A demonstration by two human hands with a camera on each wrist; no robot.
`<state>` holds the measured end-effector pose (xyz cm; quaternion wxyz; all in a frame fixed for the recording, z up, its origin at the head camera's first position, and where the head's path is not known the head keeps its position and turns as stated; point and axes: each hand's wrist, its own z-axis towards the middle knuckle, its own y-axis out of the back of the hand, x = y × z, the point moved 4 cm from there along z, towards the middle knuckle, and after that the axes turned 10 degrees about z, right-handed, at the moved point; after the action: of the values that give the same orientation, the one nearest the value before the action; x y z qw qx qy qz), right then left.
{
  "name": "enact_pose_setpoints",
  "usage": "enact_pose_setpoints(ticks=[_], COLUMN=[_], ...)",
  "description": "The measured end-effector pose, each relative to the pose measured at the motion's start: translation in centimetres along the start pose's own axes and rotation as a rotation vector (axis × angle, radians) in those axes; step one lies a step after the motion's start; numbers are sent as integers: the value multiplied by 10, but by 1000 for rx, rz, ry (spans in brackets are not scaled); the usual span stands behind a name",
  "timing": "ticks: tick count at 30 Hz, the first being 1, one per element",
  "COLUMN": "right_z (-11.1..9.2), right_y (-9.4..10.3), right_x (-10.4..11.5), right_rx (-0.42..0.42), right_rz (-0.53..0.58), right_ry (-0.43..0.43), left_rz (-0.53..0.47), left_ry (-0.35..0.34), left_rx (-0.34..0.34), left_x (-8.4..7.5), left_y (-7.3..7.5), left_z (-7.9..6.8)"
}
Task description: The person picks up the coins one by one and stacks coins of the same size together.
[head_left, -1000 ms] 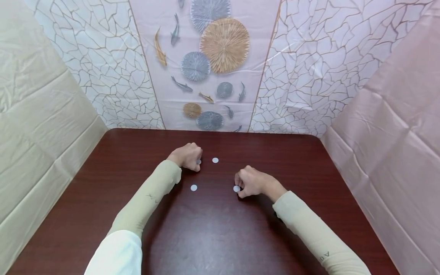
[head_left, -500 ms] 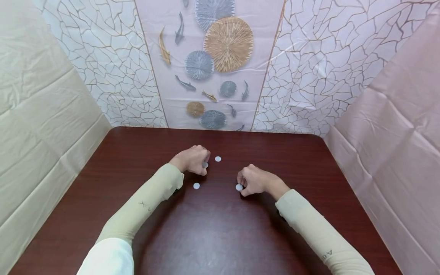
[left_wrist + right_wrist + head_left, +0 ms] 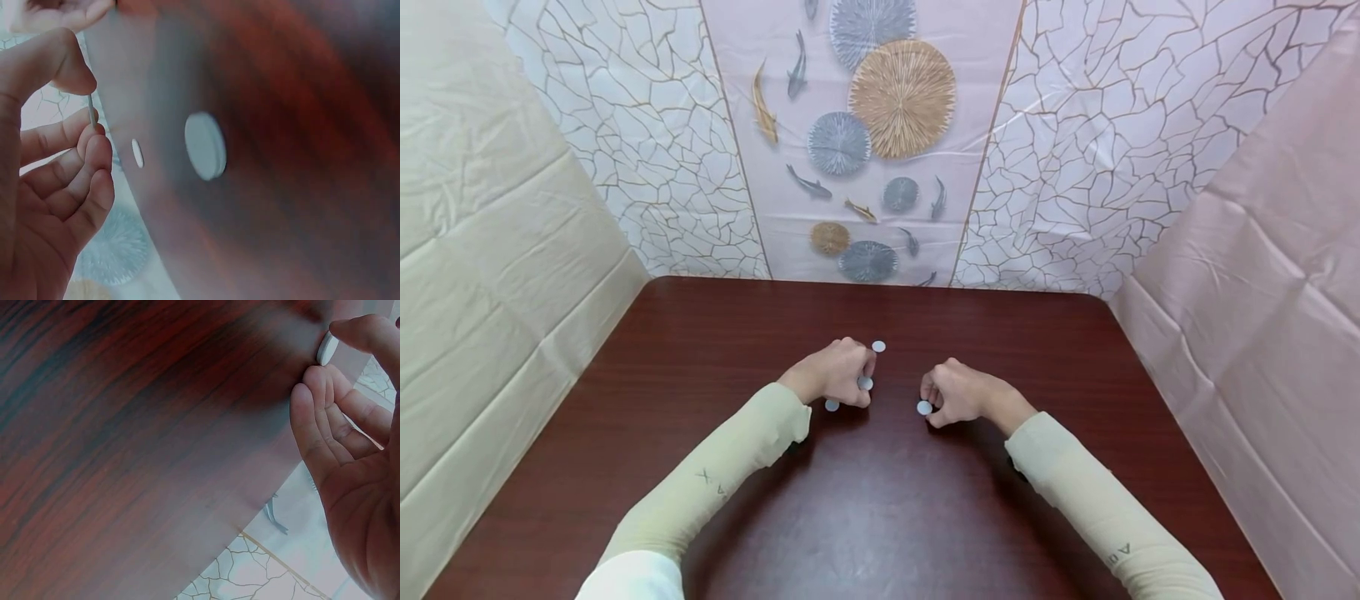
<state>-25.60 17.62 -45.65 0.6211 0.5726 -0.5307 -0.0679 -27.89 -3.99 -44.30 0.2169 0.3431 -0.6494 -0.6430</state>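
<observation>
My left hand point(image 3: 838, 372) pinches a thin white disc point(image 3: 865, 383) between thumb and fingertips. The left wrist view shows that disc point(image 3: 92, 111) edge-on, held away from the dark red table. Below this hand a second white disc point(image 3: 832, 406) lies on the table, partly covered by the hand in the head view; the left wrist camera sees a disc point(image 3: 205, 147) on the wood. My right hand point(image 3: 958, 392) has its thumb and fingertips at opposite edges of another white disc point(image 3: 326, 348), close to the table surface.
One more white disc point(image 3: 878, 346) lies beyond my left hand, towards the table's far side. The dark red wooden table point(image 3: 865, 517) ends at a patterned cloth backdrop point(image 3: 1060, 167). Pale cloth walls point(image 3: 1240, 333) stand along both sides.
My left hand has moved right and nearer with its disc, passing over the near disc and partly covering it. The right hand keeps its place at its disc.
</observation>
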Motion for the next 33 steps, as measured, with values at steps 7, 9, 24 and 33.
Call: enact_pose_setpoints(ticks=[7,9,24,33], right_z=[0,0,21,54], right_y=[2,4,34,42], right_x=[0,0,12,18], right_rx=[7,17,-15,-72], right_rz=[11,6,-67,-85], right_ry=[-2,-8,27,14], left_rz=[27,34,15,-8], left_ry=[3,6,-2,-2], left_rx=[-68,-79,-104,-72], left_x=[-12,-15,-26,-26], left_y=[-11,-15,-35,-34], left_z=[-4,-4,-1,0])
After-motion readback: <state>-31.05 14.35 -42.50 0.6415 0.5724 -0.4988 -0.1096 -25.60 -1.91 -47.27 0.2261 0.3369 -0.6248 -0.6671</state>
